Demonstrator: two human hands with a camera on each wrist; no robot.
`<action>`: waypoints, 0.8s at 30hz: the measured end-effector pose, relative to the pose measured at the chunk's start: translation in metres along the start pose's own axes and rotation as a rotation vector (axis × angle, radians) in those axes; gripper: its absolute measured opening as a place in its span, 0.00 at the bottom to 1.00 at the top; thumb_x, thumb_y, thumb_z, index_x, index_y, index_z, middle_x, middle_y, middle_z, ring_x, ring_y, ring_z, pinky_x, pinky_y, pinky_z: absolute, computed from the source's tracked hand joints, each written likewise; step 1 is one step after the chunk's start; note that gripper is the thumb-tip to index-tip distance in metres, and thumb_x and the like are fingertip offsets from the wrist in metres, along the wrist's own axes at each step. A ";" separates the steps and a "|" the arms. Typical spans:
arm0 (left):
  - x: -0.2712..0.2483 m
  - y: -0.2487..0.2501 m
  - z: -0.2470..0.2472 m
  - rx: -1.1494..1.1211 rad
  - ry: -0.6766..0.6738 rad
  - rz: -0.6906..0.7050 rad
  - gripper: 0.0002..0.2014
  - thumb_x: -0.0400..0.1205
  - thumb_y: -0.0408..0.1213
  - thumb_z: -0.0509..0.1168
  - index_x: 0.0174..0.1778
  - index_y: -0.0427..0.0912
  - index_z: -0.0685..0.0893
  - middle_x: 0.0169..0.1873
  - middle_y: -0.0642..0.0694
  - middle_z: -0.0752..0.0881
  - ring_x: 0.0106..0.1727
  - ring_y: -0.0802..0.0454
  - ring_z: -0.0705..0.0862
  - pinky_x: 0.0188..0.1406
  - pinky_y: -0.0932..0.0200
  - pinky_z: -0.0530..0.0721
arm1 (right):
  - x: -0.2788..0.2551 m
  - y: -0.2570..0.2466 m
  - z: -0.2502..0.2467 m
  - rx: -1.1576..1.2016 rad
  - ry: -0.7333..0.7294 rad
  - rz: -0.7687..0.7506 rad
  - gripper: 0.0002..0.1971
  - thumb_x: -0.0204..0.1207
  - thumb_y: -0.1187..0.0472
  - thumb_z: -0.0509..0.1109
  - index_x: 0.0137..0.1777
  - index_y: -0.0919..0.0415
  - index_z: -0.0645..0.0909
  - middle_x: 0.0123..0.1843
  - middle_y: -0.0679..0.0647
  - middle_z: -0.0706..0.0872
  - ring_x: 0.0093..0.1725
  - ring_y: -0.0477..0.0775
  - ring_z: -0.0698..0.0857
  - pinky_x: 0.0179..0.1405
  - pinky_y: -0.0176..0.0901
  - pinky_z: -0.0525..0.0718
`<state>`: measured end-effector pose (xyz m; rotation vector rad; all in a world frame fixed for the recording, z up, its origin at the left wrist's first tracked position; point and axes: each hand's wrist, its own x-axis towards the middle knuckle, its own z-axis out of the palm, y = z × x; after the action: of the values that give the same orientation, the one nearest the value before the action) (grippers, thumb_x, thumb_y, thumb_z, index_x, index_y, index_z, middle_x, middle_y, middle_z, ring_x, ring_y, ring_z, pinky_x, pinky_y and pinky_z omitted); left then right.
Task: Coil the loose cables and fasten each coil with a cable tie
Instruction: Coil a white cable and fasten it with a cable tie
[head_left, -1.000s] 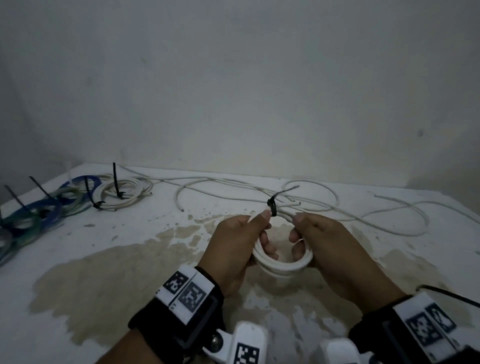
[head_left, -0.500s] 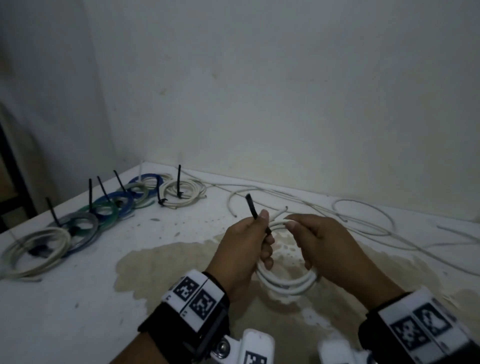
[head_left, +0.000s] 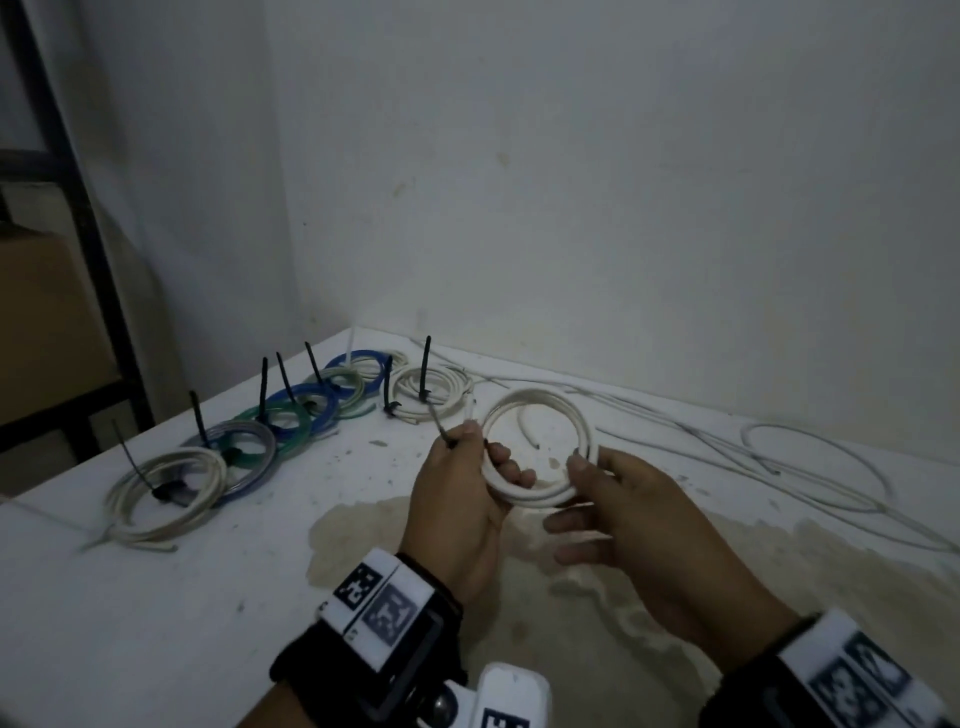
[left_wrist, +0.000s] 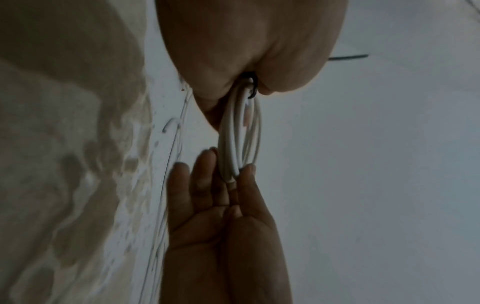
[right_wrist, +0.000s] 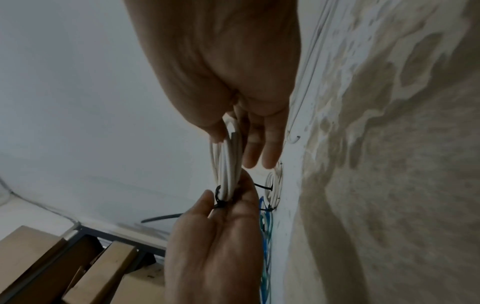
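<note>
A white cable coil (head_left: 535, 396) is held upright above the stained table (head_left: 156, 597), its ring facing me. My left hand (head_left: 491, 452) grips its left side where a black cable tie (head_left: 440, 426) wraps the strands (right_wrist: 221, 197); the tie's tail sticks up and left. My right hand (head_left: 566, 493) pinches the coil's right side between thumb and forefinger, the other fingers stretched out beneath. In the left wrist view the coil (left_wrist: 239, 139) runs edge-on from the tie (left_wrist: 253, 90) down to the right hand's fingertips (left_wrist: 249, 170).
Several tied coils, white (head_left: 166, 493), green, blue and white (head_left: 441, 387), lie in a row along the table's left edge, black tie tails standing up. Loose white cables (head_left: 810, 467) trail along the back right by the wall. A dark shelf frame with a cardboard box (head_left: 47, 338) stands left.
The view has swung left, showing more of the tied coils. Both hands lifted the coil and turned its ring toward me. My right hand's lower fingers have straightened.
</note>
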<state>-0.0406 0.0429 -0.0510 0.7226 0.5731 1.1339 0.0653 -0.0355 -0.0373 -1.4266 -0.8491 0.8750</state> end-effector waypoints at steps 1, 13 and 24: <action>0.003 0.003 -0.005 0.066 -0.009 0.017 0.09 0.88 0.36 0.56 0.47 0.37 0.79 0.35 0.43 0.81 0.33 0.52 0.81 0.32 0.58 0.86 | 0.008 -0.001 0.002 0.015 0.006 -0.007 0.09 0.82 0.59 0.64 0.49 0.62 0.84 0.35 0.57 0.87 0.31 0.52 0.85 0.31 0.50 0.88; 0.082 0.055 -0.063 0.338 0.207 0.367 0.11 0.82 0.28 0.64 0.59 0.42 0.82 0.52 0.41 0.87 0.47 0.49 0.87 0.37 0.60 0.87 | 0.122 -0.029 0.083 -0.058 -0.116 -0.084 0.06 0.82 0.63 0.64 0.45 0.59 0.70 0.31 0.59 0.80 0.28 0.52 0.80 0.32 0.47 0.83; 0.129 0.032 -0.116 0.756 0.332 0.298 0.06 0.78 0.31 0.65 0.39 0.47 0.83 0.39 0.42 0.87 0.43 0.42 0.85 0.48 0.49 0.84 | 0.192 0.020 0.121 -0.085 -0.127 0.051 0.10 0.80 0.63 0.69 0.38 0.68 0.77 0.27 0.62 0.81 0.23 0.53 0.80 0.27 0.43 0.86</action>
<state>-0.1024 0.1976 -0.1072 1.3080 1.2396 1.3270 0.0440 0.1896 -0.0651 -1.4838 -0.9586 0.9869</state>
